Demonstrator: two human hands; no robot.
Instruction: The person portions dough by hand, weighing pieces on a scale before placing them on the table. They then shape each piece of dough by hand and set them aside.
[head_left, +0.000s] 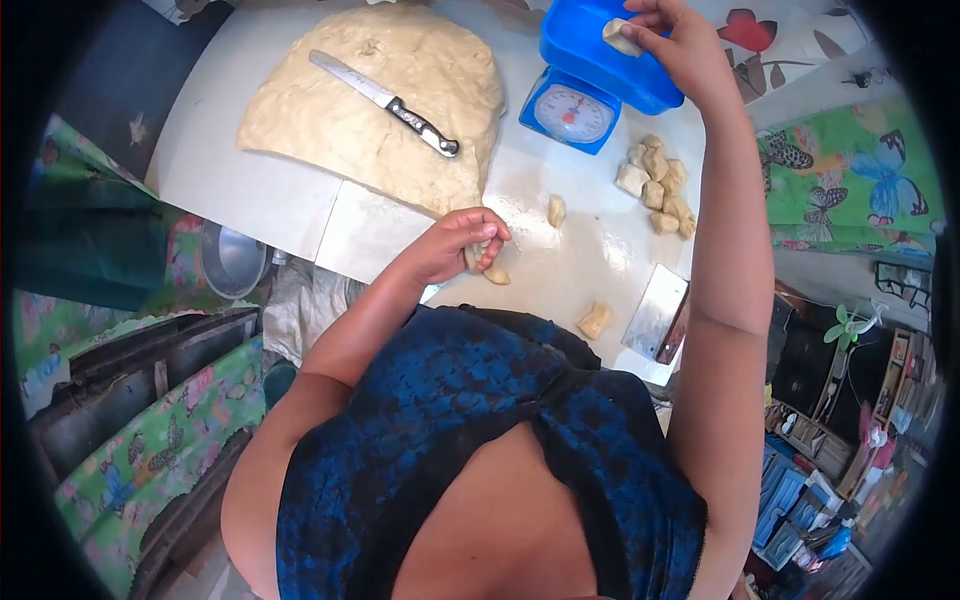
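My right hand (pixel 685 55) pinches a piece of dough (pixel 622 38) above the blue tray (pixel 570 45) of a kitchen scale (pixel 570 112). My left hand (pixel 455 248) is curled closed near the table's front edge, with pale dough showing between its fingers. Just beneath it lies a small dough scrap (pixel 497 275). A large slab of dough (pixel 370 100) spreads beyond my left hand, and a knife (pixel 385 100) with a black handle rests flat on top of it.
Several cut dough pieces (pixel 655 185) are heaped right of the scale. Single pieces lie mid-table (pixel 556 210) and near the front (pixel 595 320). A wide-bladed scraper (pixel 658 312) with a brown handle sits at the front right edge. A metal basin (pixel 232 258) stands below left.
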